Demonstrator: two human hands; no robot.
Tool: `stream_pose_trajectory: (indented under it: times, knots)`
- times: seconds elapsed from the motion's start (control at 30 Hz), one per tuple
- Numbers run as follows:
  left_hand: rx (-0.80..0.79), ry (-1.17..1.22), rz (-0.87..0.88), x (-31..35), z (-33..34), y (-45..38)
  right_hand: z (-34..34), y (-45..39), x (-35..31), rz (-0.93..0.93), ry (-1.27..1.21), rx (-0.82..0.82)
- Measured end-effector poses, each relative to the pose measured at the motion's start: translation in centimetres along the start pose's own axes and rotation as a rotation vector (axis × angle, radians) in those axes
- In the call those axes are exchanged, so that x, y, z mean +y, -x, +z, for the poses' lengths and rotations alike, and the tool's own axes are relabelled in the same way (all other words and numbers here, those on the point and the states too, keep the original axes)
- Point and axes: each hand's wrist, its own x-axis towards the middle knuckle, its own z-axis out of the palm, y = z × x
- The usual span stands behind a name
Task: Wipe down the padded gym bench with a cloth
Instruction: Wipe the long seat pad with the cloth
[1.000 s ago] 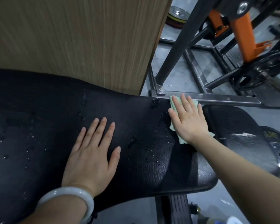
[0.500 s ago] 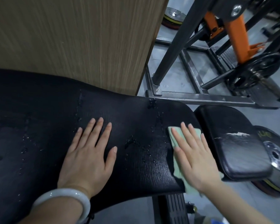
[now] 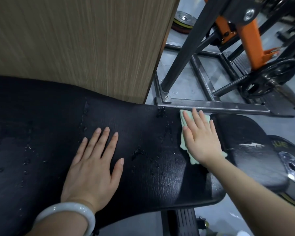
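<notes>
The black padded bench (image 3: 41, 142) fills the lower left, its surface dotted with water drops. My left hand (image 3: 94, 166) lies flat on the pad with fingers straight, a pale bangle on the wrist. My right hand (image 3: 201, 138) presses a pale green cloth (image 3: 183, 133) flat against the far right end of the long pad, fingers straight. The cloth shows at the fingertips and at the wrist; my palm hides its middle. A smaller black seat pad (image 3: 249, 150) sits just right of the cloth, with a white scuff on it.
A wood-grain panel (image 3: 75, 45) stands right behind the bench. A grey steel rack frame (image 3: 211, 104) with an orange bracket (image 3: 252, 40) and a weight plate (image 3: 269, 77) stands on the grey floor. Another plate (image 3: 289, 167) lies at the right edge.
My right hand slid the cloth toward me to the near edge of the pad, then pushed it back to the far edge. My left hand stayed flat in place.
</notes>
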Motion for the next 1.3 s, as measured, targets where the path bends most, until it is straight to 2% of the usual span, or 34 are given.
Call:
stream_pose_trajectory:
  times: [0.23,0.33,0.53,0.73,0.87,0.97,1.17,1.3]
  knots:
    - [-0.01,0.002,-0.002,0.0,-0.1,0.0,1.4,9.4,-0.1,-0.105,0.019,0.13]
    - [-0.005,-0.001,-0.001,0.0,0.0,0.0,1.5,10.7,-0.5,-0.117,0.017,0.145]
    - [-0.009,-0.004,-0.002,0.0,-0.1,0.0,0.6,4.9,-0.1,-0.159,0.026,0.056]
    - [-0.005,-0.013,0.003,-0.1,0.0,0.0,-0.3,-2.5,-0.6,-0.034,0.005,-0.03]
    - [-0.006,-0.012,0.004,0.0,0.0,0.0,-0.4,-3.7,-0.9,0.034,0.008,-0.045]
    - [-0.011,-0.011,0.001,0.0,-0.1,0.1,-0.3,-1.8,-1.0,0.031,0.023,-0.038]
    - [-0.012,-0.002,-0.004,0.0,0.0,0.0,1.1,7.3,-1.3,-0.083,0.027,0.109]
    - [-0.011,0.0,-0.004,0.0,0.0,0.0,1.7,11.0,-2.4,-0.069,0.011,0.147]
